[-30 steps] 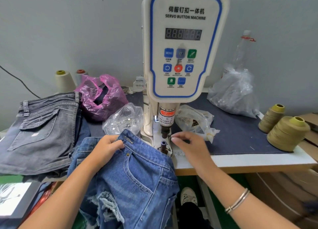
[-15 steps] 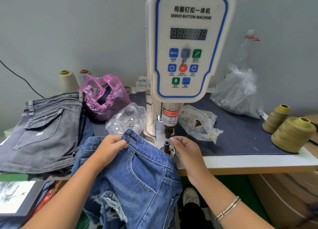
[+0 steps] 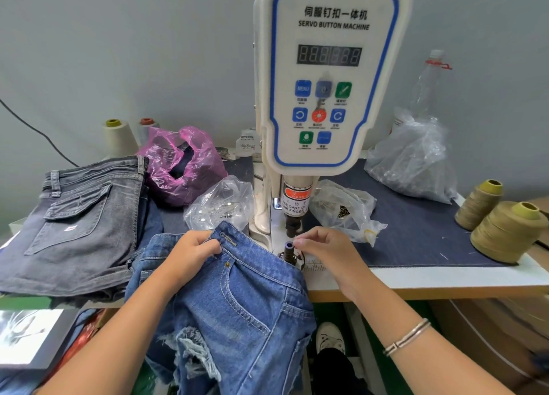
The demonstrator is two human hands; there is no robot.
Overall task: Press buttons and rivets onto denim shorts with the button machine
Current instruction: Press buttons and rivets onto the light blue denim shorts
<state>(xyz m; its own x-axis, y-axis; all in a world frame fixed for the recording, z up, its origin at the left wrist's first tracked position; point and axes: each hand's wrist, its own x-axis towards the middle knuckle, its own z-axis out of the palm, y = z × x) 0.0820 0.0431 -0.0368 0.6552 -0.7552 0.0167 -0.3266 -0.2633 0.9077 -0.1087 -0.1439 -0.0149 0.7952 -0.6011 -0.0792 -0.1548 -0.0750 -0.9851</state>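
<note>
Centrally, the white servo button machine with a blue-bordered control panel (image 3: 329,77) stands on the white-edged surface (image 3: 445,279), directly beyond both hands. The blue denim shorts with frayed hems (image 3: 237,305) hang over the near edge of the surface, their waistband reaching up beside the small dark cylindrical lower die (image 3: 288,247) under the machine's press head. The left hand (image 3: 193,252) grips the waistband with curled fingers, just left of a buttonhole and above a small brass rivet (image 3: 228,264) at the pocket corner. The right hand (image 3: 326,249) has its fingertips drawn together at the top of the die; whether they pinch a part there cannot be told. A silver bangle (image 3: 407,336) circles the right wrist. Beyond the left hand lie a clear plastic bag of small metal parts (image 3: 219,204) and a crumpled pink plastic bag (image 3: 184,166); to its left rests a folded stack of grey denim shorts (image 3: 77,216). Right of the right hand stand two olive thread cones (image 3: 502,225) on dark blue cloth.
</note>
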